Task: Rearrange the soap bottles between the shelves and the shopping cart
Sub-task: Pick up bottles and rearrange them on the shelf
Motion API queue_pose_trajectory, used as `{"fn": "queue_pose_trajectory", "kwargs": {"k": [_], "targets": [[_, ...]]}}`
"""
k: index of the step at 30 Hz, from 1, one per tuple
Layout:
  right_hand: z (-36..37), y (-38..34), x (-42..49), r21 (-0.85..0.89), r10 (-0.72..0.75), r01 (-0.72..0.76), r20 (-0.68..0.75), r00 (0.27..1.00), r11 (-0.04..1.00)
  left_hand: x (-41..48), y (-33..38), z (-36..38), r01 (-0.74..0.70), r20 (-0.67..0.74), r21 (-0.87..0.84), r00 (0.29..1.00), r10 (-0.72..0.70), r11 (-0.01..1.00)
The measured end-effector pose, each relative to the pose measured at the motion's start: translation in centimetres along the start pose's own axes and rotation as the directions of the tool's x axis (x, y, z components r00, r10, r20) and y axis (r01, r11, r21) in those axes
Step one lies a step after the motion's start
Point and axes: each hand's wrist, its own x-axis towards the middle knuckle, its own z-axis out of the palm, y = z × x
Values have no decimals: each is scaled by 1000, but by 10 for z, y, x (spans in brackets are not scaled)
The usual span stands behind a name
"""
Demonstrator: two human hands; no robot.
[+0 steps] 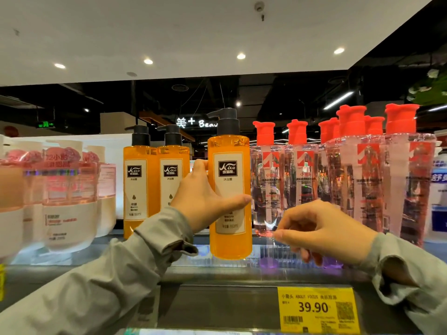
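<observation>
Head | orange bottle — black pump, white label | left hand grips

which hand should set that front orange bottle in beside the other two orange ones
Left. The left hand grips the front orange bottle, right beside the two shelved orange bottles. The right hand looks empty, over by the clear bottles.

Gap between shelved orange bottles, clear bottles

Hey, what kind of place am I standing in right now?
Most likely a shop's personal-care aisle: rows of identical orange pump bottles and red-capped clear bottles line the shelf, and a yellow price tag reading 39.90 sits on its front edge.
</observation>
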Motion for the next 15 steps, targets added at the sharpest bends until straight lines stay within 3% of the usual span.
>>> {"fn": "queue_pose_trajectory", "kwargs": {"k": [10,15], "targets": [[46,-29,42,-350,-110,127,69,992,928,-11,-28,-22,72,-157,301,987,-24,951],[59,-43,67,-484,-97,109,51,994,868,-6,-37,-26,79,-156,319,987,-30,944]]}}
